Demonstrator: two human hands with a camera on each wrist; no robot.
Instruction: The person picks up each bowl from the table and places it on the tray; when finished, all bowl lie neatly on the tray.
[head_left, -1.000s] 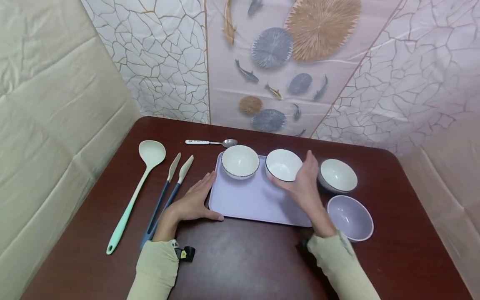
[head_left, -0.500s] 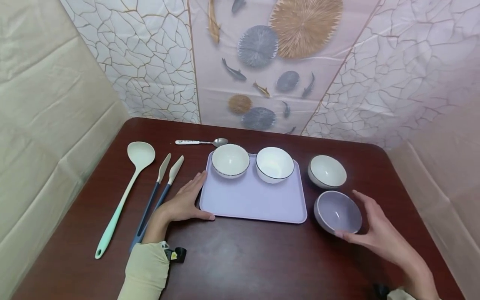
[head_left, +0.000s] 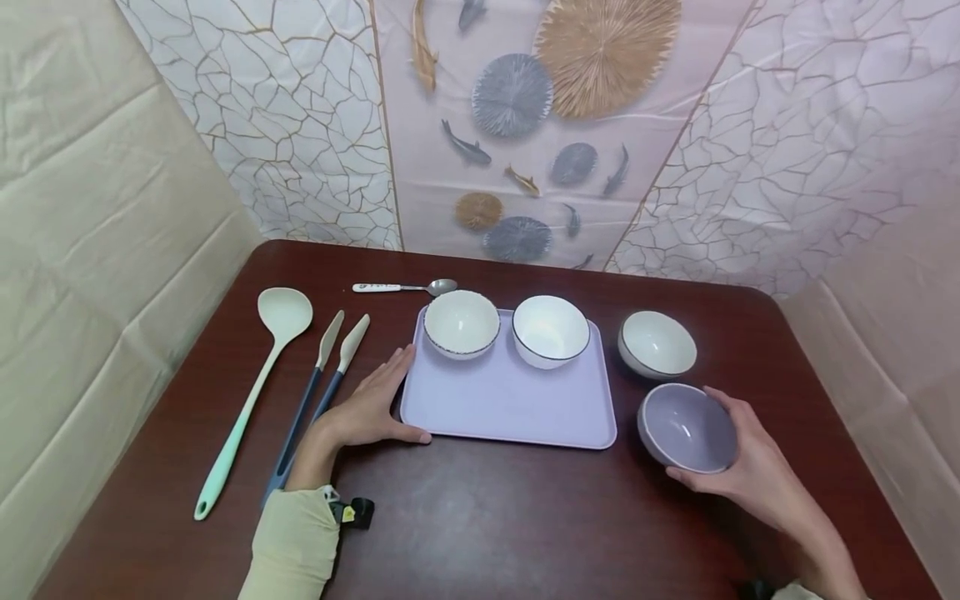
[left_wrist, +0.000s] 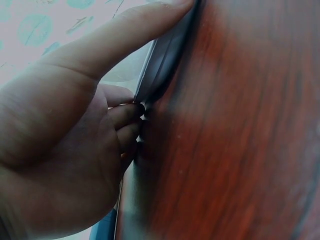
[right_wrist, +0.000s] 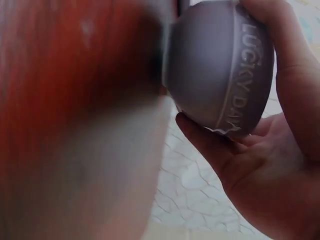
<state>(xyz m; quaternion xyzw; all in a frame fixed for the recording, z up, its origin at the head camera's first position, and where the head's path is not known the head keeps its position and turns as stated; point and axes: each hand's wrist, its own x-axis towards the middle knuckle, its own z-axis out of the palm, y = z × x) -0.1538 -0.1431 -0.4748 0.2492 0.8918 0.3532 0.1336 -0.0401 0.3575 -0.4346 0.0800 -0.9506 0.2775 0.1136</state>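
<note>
My right hand [head_left: 757, 467] grips a purple-grey bowl [head_left: 686, 427], thumb at the near side and fingers round the right side. In the right wrist view, raised lettering shows on the outside of the bowl [right_wrist: 205, 65]. At the lower left corner of the lavender tray [head_left: 510, 408], my left hand [head_left: 367, 408] lies with thumb spread from fairly straight fingers. The left wrist view has those fingers against the edge of the tray [left_wrist: 157, 70]. Two white bowls, a speckle-rimmed bowl [head_left: 461, 325] and a dark-rimmed bowl [head_left: 551, 332], stand side by side on the tray's back half.
Behind the purple bowl stands another white bowl [head_left: 657, 343], right of the tray. A spoon [head_left: 405, 287] lies behind the tray. On the left are a long ladle [head_left: 255, 392] with a mint handle and blue-handled tongs [head_left: 315, 392], partly behind my left arm.
My right hand has let go of the dark-rimmed white bowl on the tray, moved right and taken hold of the purple bowl, which has shifted slightly right. The left hand stays at the tray.
</note>
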